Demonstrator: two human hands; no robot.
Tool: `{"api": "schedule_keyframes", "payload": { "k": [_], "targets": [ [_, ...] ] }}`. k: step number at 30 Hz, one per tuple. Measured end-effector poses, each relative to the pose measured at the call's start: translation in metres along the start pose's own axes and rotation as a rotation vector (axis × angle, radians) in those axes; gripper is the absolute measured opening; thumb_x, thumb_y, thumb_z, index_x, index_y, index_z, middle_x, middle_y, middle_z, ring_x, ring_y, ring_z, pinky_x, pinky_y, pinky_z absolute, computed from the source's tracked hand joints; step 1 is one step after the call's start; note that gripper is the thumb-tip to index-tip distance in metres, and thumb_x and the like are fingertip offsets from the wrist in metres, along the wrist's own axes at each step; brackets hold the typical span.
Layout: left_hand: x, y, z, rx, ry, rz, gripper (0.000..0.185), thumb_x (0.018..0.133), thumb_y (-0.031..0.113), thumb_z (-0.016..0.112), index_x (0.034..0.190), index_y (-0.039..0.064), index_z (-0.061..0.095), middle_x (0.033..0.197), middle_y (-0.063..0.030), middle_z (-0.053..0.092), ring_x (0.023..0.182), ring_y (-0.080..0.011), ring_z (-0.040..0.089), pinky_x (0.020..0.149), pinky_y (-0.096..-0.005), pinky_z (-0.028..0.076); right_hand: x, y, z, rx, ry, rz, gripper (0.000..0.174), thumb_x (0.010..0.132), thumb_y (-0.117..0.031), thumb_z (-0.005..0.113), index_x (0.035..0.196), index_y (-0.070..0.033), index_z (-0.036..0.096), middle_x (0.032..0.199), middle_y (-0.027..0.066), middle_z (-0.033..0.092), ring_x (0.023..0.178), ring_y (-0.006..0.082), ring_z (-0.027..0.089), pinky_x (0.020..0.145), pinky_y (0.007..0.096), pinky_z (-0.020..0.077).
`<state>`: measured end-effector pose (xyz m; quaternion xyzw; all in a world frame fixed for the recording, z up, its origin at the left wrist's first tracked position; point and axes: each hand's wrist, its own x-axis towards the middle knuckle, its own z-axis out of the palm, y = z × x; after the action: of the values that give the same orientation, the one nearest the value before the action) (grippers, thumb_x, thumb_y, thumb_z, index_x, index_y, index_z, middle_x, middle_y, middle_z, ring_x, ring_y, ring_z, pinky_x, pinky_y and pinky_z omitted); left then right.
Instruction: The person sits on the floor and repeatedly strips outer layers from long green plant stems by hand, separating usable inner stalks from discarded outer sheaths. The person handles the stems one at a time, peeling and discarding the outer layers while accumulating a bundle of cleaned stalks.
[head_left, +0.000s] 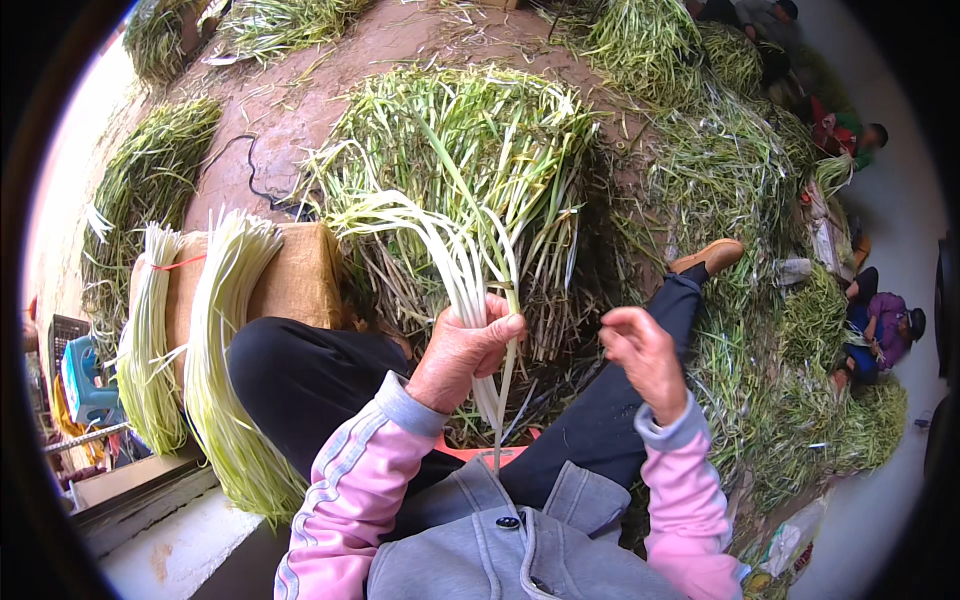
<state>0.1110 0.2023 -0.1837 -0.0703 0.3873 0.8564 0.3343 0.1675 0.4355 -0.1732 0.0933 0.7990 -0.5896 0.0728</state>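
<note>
My left hand (469, 346) is closed around a small bunch of slender, pale vegetable stalks (450, 255), their upper ends drooping left. A single stalk with a long green leaf (457, 169) stands along the right side of this bunch, under my thumb; its lower end reaches my jacket. To the right, apart from the stalks, is my right hand (646, 360) with its fingers bent; whether anything thin is between them cannot be made out. In front of me lies a big heap of untrimmed green stalks (450, 112), brownish at their lower ends.
On my left, two bundles of clean pale stalks (232, 322) (150, 330) lean over a burlap-covered block (296, 270); a red band (180, 262) ties one. Beyond are a blue plastic stool (86, 382) and a ledge (172, 532). Leaf litter (735, 300) and seated people (889, 330) are at right.
</note>
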Motion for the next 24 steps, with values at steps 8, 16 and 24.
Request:
{"api": "schedule_keyframes", "payload": {
  "k": [8, 16, 24],
  "targets": [
    [0.008, -0.013, 0.002, 0.373, 0.178, 0.177, 0.014, 0.073, 0.01, 0.068, 0.071, 0.003, 0.055, 0.059, 0.0051, 0.048, 0.052, -0.0023, 0.04, 0.045, -0.0169, 0.032, 0.069, -0.053, 0.06, -0.039, -0.396, 0.061, 0.022, 0.083, -0.019, 0.056, 0.075, 0.0, 0.049, 0.059, 0.0022, 0.053, 0.05, 0.0056, 0.05, 0.043, 0.0205, 0.0396],
    [-0.006, -0.006, -0.005, 0.219, 0.028, -0.123, 0.019, 0.08, 0.023, 0.062, 0.078, 0.005, 0.058, 0.052, 0.0065, 0.043, 0.036, -0.0014, 0.029, 0.035, -0.0177, 0.02, 0.06, -0.043, 0.064, 0.308, -0.206, 0.07, 0.015, 0.086, -0.018, 0.052, 0.082, -0.003, 0.051, 0.068, 0.0001, 0.055, 0.057, 0.0041, 0.052, 0.052, 0.0175, 0.0424],
    [-0.007, 0.004, -0.01, -0.122, 0.007, -0.134, 0.014, 0.084, 0.016, 0.055, 0.087, 0.002, 0.054, 0.068, -0.0007, 0.054, 0.038, -0.0022, 0.032, 0.034, -0.0163, 0.024, 0.038, -0.009, 0.025, 1.083, 0.216, -0.095, 0.009, 0.086, -0.012, 0.05, 0.089, -0.004, 0.055, 0.077, 0.0047, 0.055, 0.062, 0.0093, 0.053, 0.059, 0.0222, 0.0472]
  ]
}}
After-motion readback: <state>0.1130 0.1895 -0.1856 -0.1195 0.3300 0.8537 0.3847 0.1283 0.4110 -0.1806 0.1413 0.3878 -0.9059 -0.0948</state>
